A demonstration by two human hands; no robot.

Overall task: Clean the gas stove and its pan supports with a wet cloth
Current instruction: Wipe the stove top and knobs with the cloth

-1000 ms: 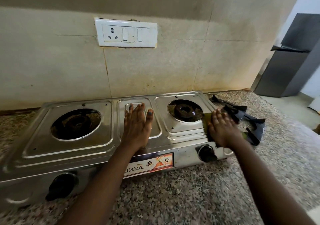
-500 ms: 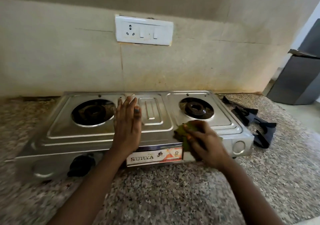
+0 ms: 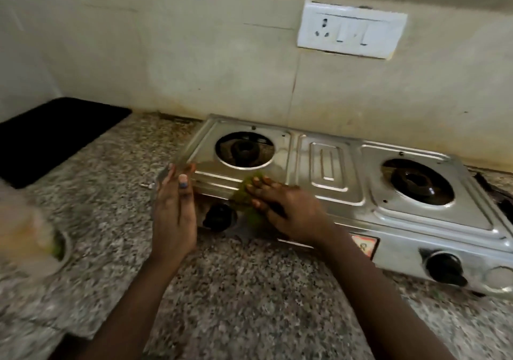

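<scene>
A steel two-burner gas stove (image 3: 336,165) stands on the granite counter with both burners bare. My right hand (image 3: 288,209) presses a green cloth (image 3: 245,193) against the stove's front left edge, just above the left black knob (image 3: 218,216). My left hand (image 3: 175,207) rests flat with straight fingers against the stove's left front corner and holds nothing. Of the black pan supports (image 3: 502,196) only a sliver shows, at the far right edge beyond the stove.
A black mat (image 3: 52,135) lies at the back left of the counter. A blurred container in a steel dish (image 3: 36,246) sits at the left edge. A white switch socket (image 3: 351,33) is on the wall. The right knob (image 3: 444,268) juts forward.
My right hand has slid the cloth leftward along the stove's front, from the right side to the left burner. My left hand moved from the top to the left corner. The view swung left.
</scene>
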